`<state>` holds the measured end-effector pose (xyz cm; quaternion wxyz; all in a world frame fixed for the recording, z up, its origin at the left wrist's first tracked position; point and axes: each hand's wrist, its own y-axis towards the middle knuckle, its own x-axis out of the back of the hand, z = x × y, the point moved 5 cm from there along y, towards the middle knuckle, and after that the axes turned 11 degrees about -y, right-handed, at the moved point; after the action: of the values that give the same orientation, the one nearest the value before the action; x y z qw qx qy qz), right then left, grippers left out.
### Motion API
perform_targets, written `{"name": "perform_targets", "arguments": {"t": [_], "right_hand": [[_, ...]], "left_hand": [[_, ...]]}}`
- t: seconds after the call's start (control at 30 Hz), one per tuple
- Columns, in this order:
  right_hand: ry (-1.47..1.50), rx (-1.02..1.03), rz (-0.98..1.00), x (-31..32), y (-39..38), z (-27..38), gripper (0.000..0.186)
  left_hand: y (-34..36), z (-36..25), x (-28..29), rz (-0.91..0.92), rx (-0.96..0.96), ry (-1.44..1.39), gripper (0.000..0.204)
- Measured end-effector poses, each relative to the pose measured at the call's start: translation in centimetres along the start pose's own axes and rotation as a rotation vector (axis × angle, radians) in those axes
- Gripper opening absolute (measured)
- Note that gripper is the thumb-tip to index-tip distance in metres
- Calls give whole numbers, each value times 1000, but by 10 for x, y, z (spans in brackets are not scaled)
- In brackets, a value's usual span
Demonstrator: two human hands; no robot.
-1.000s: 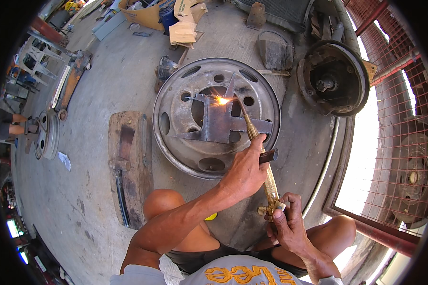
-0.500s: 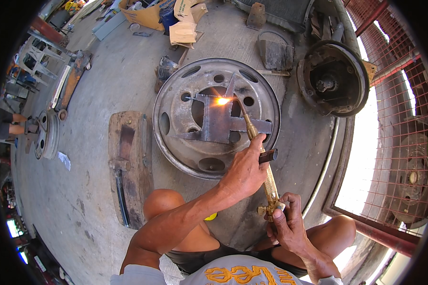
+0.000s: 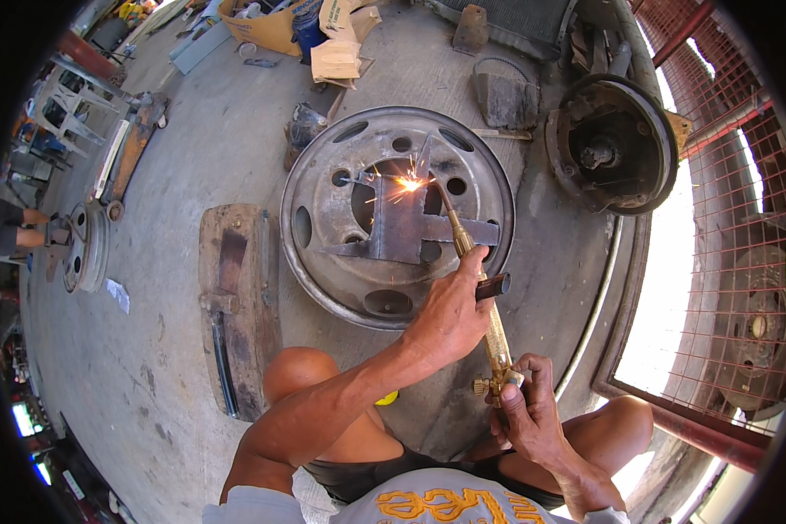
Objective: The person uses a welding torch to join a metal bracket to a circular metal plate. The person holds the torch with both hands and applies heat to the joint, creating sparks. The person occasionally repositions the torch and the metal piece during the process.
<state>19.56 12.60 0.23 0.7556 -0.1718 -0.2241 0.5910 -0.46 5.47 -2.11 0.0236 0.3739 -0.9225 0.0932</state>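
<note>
A brass cutting torch (image 3: 496, 336) slants across in front of me, its tip over a flat steel plate (image 3: 399, 231) with narrow arms. Flame and orange sparks (image 3: 410, 182) burst where the tip meets the plate's upper edge. Under the plate lies a large grey steel wheel (image 3: 323, 275) with round and oval holes. My left hand (image 3: 452, 314) is wrapped round the torch's front part; a short dark tube (image 3: 495, 286) juts out beside its fingers. At the torch's rear, by the valve knobs, my right hand (image 3: 530, 410) grips the body, some fingers hidden.
Left of the wheel lies a worn wooden block (image 3: 236, 306) with a hammer-like tool on it. A rusty brake drum (image 3: 616, 144) stands at the far right, beside red mesh fencing (image 3: 716, 218). Beyond the wheel are cardboard (image 3: 334, 59) and a radiator-like panel (image 3: 506, 22).
The steady bright glow at the torch tip has turned into a spray of orange sparks. Both hands and the torch stay in practically the same place.
</note>
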Motion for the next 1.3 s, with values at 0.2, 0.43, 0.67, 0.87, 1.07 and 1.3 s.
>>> {"name": "perform_targets", "arguments": {"t": [0.2, 0.43, 0.67, 0.87, 1.07, 1.3], "right_hand": [[-4, -17, -2, 0, 0, -1, 40], [-57, 7, -11, 1, -1, 4, 38], [-64, 12, -8, 0, 0, 4, 38], [-67, 9, -6, 0, 1, 6, 39], [-66, 11, -6, 0, 2, 7, 39], [-42, -2, 6, -1, 2, 7, 40]], "left_hand": [[0, 1, 0, 0, 9, 8, 63], [-1, -2, 1, -3, -14, 25, 63], [0, -1, 1, -3, -11, 4, 64], [0, 1, 2, -2, -4, -8, 64], [-1, -1, 4, -10, -14, 20, 65], [-1, -1, 4, -18, -29, 19, 65]]}}
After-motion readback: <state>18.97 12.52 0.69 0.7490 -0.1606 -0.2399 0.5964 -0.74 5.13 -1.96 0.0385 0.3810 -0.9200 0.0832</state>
